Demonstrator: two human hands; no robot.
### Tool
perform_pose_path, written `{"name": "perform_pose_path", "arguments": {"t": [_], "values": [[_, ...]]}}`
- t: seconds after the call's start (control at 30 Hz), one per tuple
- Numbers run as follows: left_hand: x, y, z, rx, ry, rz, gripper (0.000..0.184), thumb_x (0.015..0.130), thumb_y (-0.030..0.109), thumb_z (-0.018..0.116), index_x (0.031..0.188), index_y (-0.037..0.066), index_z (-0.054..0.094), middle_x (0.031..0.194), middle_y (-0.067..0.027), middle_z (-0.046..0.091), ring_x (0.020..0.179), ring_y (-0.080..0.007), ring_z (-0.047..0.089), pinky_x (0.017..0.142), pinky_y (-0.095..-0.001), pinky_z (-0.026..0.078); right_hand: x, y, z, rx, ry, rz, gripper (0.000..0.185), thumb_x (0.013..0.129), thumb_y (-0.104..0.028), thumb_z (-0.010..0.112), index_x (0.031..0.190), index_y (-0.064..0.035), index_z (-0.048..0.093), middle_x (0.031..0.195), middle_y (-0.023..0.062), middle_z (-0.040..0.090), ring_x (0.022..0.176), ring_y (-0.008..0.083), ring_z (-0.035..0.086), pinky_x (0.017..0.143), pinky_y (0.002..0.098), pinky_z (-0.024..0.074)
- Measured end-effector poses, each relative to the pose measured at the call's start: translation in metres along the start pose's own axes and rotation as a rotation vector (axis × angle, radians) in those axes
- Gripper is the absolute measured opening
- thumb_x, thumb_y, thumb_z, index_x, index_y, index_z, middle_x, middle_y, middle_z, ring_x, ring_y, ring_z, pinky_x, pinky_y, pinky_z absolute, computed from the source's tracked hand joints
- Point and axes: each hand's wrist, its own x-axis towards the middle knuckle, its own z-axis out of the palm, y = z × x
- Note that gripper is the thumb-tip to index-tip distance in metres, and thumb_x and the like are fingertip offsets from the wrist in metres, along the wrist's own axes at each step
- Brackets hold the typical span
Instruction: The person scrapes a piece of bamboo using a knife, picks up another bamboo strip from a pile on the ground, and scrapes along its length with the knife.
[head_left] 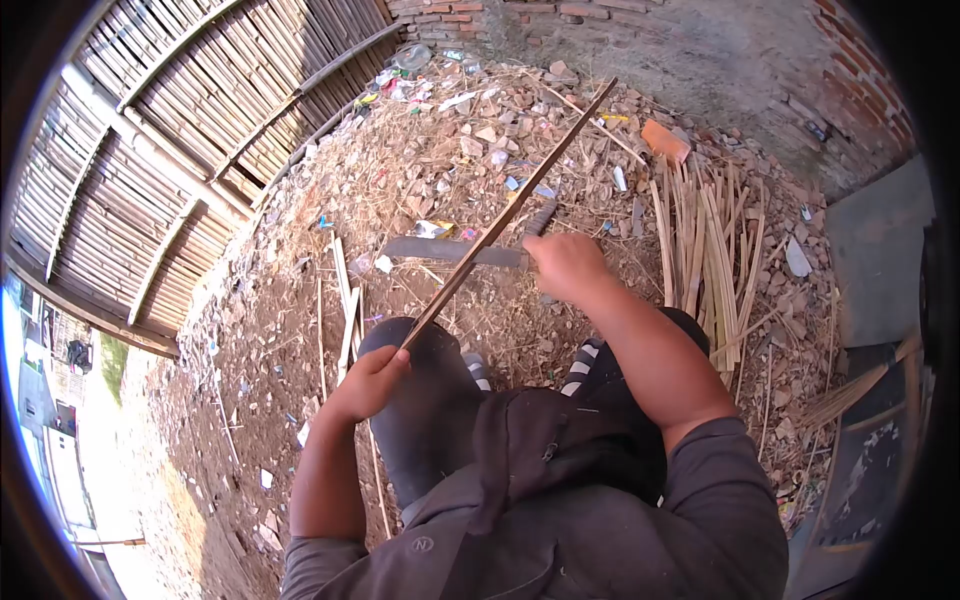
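Note:
A long, thin bamboo strip (510, 212) slants from near my left knee up toward the brick wall. My left hand (372, 382) is closed round its lower end. In my right hand (568, 268) is the handle of a machete (430, 249), whose wide dark blade points left and crosses the strip, passing beneath it in this view. Whether blade and strip touch, I cannot tell. Both hands are in front of my bent knees.
Split bamboo strips (712, 260) lie in a pile at the right, with a few more (345, 300) at the left. Rubble and litter cover the ground. A brick wall (690, 60) stands ahead, a bamboo fence (200, 100) at the upper left, and a grey panel (880, 250) at the right.

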Motion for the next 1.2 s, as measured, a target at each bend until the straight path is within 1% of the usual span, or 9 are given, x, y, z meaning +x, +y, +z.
{"name": "perform_pose_path", "arguments": {"t": [0.1,0.2,0.3,0.37,0.5,0.7,0.8,0.9,1.2], "values": [[0.002,0.005,0.004,0.029,0.017,0.023,0.038,0.109,0.035,0.050,0.095,0.002,0.063,0.080,-0.0024,0.059,0.077,-0.0119,0.054,0.072,-0.0325,0.048,-0.006,-0.007,-0.006,0.069,-0.145,-0.054,0.026,0.076,-0.013,0.070,0.101,-0.0115,0.068,0.084,0.0156,0.071,0.084,0.0373,0.071,0.076,0.0514,0.0562],[0.005,0.005,0.006,0.096,0.028,0.051,0.038,0.109,0.036,0.050,0.095,0.003,0.062,0.078,-0.0018,0.057,0.075,-0.0114,0.053,0.070,-0.0319,0.047,-0.006,-0.011,-0.006,0.037,-0.125,-0.044,0.026,0.076,-0.013,0.069,0.102,-0.0106,0.069,0.087,0.0164,0.072,0.086,0.0382,0.071,0.077,0.0514,0.0563],[-0.012,0.005,0.014,0.138,0.032,0.037,0.038,0.109,0.036,0.049,0.095,0.004,0.062,0.076,0.0000,0.056,0.072,-0.0108,0.052,0.067,-0.0314,0.046,0.014,0.041,-0.014,0.025,-0.085,0.188,0.025,0.076,-0.013,0.069,0.100,-0.0105,0.069,0.089,0.0168,0.072,0.088,0.0382,0.071,0.078,0.0511,0.0567],[-0.010,-0.002,0.019,0.115,0.039,0.067,0.038,0.108,0.036,0.052,0.094,0.002,0.061,0.077,-0.0042,0.057,0.075,-0.0125,0.053,0.068,-0.0340,0.047,0.016,0.044,-0.008,0.003,-0.083,0.173,0.024,0.076,-0.012,0.069,0.099,-0.0107,0.069,0.090,0.0169,0.072,0.089,0.0381,0.071,0.078,0.0512,0.0565],[-0.021,0.008,0.012,0.074,0.035,-0.018,0.037,0.108,0.035,0.052,0.093,0.001,0.059,0.075,-0.0024,0.055,0.074,-0.0127,0.052,0.067,-0.0345,0.047,0.008,0.020,-0.005,-0.003,-0.032,0.189,0.022,0.076,-0.012,0.068,0.098,-0.0105,0.069,0.091,0.0165,0.071,0.092,0.0381,0.070,0.078,0.0512,0.0562],[-0.029,-0.010,0.005,0.198,0.063,0.137,0.041,0.109,0.039,0.049,0.093,0.002,0.061,0.074,-0.0018,0.055,0.071,-0.0133,0.053,0.066,-0.0347,0.047,0.005,0.019,-0.019,0.097,-0.186,0.188,0.026,0.075,-0.015,0.067,0.101,-0.0101,0.070,0.092,0.0187,0.071,0.093,0.0386,0.070,0.080,0.0514,0.0554],[-0.033,-0.014,0.003,0.241,0.036,0.078,0.041,0.108,0.039,0.050,0.095,0.002,0.062,0.074,-0.0036,0.057,0.072,-0.0140,0.054,0.066,-0.0353,0.047,0.004,0.025,-0.017,0.153,-0.283,0.141,0.027,0.075,-0.015,0.067,0.101,-0.0097,0.071,0.094,0.0197,0.071,0.092,0.0392,0.069,0.080,0.0502,0.0551],[-0.037,-0.013,0.005,0.234,0.013,0.028,0.040,0.108,0.038,0.051,0.097,0.002,0.064,0.075,-0.0042,0.059,0.073,-0.0141,0.055,0.067,-0.0355,0.048,0.008,0.030,-0.005,0.123,-0.407,0.161,0.043,0.075,-0.014,0.063,0.117,-0.0122,0.070,0.109,0.0176,0.072,0.104,0.0357,0.069,0.089,0.0477,0.0560],[-0.033,-0.016,0.002,0.276,-0.019,0.020,0.038,0.108,0.038,0.051,0.099,0.004,0.065,0.081,-0.0058,0.062,0.078,-0.0158,0.057,0.072,-0.0355,0.049,0.016,0.039,0.006,0.147,-0.635,0.130,0.057,0.073,-0.016,0.068,0.130,-0.0063,0.066,0.113,0.0215,0.072,0.106,0.0362,0.069,0.091,0.0444,0.0562]]}}
